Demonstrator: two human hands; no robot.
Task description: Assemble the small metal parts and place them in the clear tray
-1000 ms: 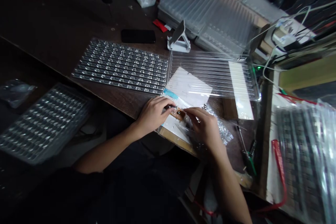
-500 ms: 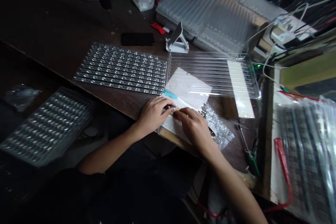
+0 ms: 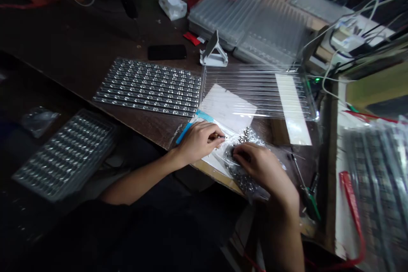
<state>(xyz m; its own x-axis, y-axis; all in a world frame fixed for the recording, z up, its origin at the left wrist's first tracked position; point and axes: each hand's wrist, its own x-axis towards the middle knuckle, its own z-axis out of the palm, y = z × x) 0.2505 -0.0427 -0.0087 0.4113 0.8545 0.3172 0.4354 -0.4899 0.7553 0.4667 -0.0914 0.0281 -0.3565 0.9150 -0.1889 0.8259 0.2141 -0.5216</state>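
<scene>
My left hand (image 3: 200, 141) is closed in a pinch, with the tip of a small shiny metal part (image 3: 225, 137) showing past the fingertips. It rests over a white sheet with blue tape (image 3: 204, 115) along its edge. To its right, my right hand (image 3: 259, 162) has curled fingers pressed together at a clear plastic bag (image 3: 251, 189) of small metal pieces. Whatever those fingers hold is too small or hidden to make out. A small heap of loose metal pieces (image 3: 245, 134) lies just beyond the right fingers. Further back is a white paper (image 3: 228, 102).
A tray filled with metal parts (image 3: 149, 87) lies left, a clear ribbed tray (image 3: 255, 87) behind the hands. Beyond stand a phone (image 3: 167, 52), a folding stand (image 3: 214, 53) and stacked clear trays (image 3: 223, 12). A green-handled screwdriver (image 3: 312, 206) lies right; another tray stack (image 3: 66, 157) sits lower left.
My hands have moved apart. The right one has shifted right and down onto the bag, and the left one slightly right with its small part. The bag now reaches nearer the table's front edge.
</scene>
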